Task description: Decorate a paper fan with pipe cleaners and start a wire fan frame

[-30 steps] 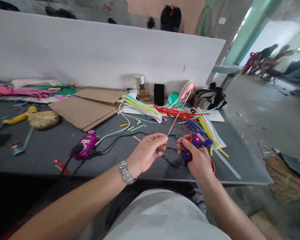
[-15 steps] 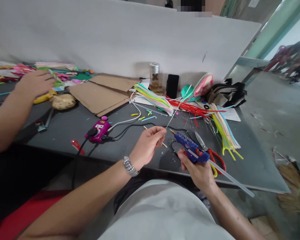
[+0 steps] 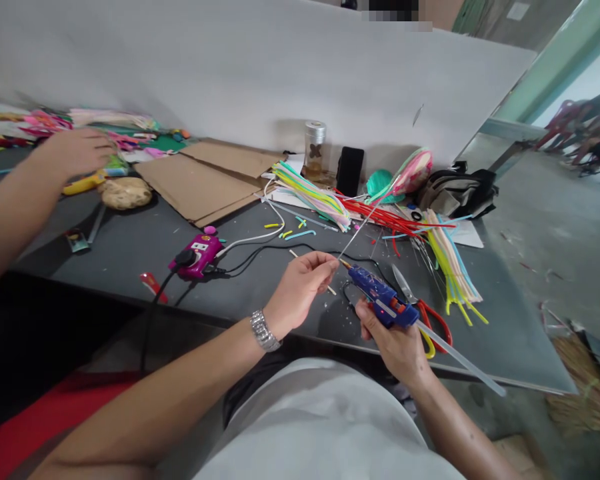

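Note:
My left hand (image 3: 303, 288), with a metal watch on the wrist, pinches a thin grey wire (image 3: 363, 227) that slants up to the right. My right hand (image 3: 393, 337) grips a blue glue gun (image 3: 383, 300) with a clear glue stick (image 3: 460, 360) sticking out of its back. The gun's nozzle points left and sits right at my left fingertips, where the wire is pinched. Both hands hover over the near edge of a dark grey table (image 3: 130, 257).
Bundles of coloured pipe cleaners (image 3: 310, 193), red ones (image 3: 385, 220) and yellow ones (image 3: 450, 267) lie behind. Red-handled scissors (image 3: 425, 310) rest beside my right hand. A purple power strip (image 3: 197, 253), cardboard (image 3: 205, 180), a jar (image 3: 314, 152) and another person's arm (image 3: 35, 190) are at left.
My right hand lifted the glue gun and swung its nozzle left to the wire. My view turned left, so another person's arm came into sight.

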### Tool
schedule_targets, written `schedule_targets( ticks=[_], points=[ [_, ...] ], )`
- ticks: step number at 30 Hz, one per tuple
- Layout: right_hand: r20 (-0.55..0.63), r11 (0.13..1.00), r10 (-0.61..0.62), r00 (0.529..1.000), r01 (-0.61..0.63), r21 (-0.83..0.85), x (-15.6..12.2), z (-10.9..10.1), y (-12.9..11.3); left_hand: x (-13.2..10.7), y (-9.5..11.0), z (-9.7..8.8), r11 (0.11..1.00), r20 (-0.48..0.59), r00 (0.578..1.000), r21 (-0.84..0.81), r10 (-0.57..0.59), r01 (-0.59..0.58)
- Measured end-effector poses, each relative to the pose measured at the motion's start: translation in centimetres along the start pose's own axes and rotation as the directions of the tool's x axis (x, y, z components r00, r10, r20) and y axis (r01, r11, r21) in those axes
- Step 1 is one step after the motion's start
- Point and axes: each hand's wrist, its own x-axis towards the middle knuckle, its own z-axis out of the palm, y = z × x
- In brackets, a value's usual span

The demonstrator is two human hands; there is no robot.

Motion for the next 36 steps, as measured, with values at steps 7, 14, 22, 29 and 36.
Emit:
schedule_targets(
  ticks=[7, 14, 22, 29, 36],
  points=[
    [-0.015, 1.000, 0.016, 1.000, -0.016, -0.015, 0.1, 0.0, -0.1, 0.0, -0.1, 0.0, 1.000, 0.006, 1.000, 0.004, 0.003, -0.003],
    [-0.026, 1.000, 0.013, 1.000, -0.013, -0.006, 0.1, 0.1, 0.0, 0.0, -0.2, -0.1, 1.000, 0.008, 1.000, 0.008, 0.023, -0.023],
    [0.017, 0.998, 0.055, 0.998, -0.055, -0.032, 0.1, -0.3, -2.0, 0.1, -0.2, 0.0, 0.999, -0.004, 0.999, 0.025, 0.037, -0.037],
    [-0.038, 1.000, 0.016, 0.999, -0.016, -0.003, 0.2, 0.1, -0.9, 0.3, -0.2, 0.1, 0.998, -0.026, 0.999, 0.050, 0.033, -0.031],
    [-0.054, 1.000, -0.009, 0.998, 0.009, 0.006, 0.5, 0.1, 0.9, 0.4, -0.4, 0.1, 0.993, -0.028, 0.998, 0.103, 0.060, -0.057]
  ],
)
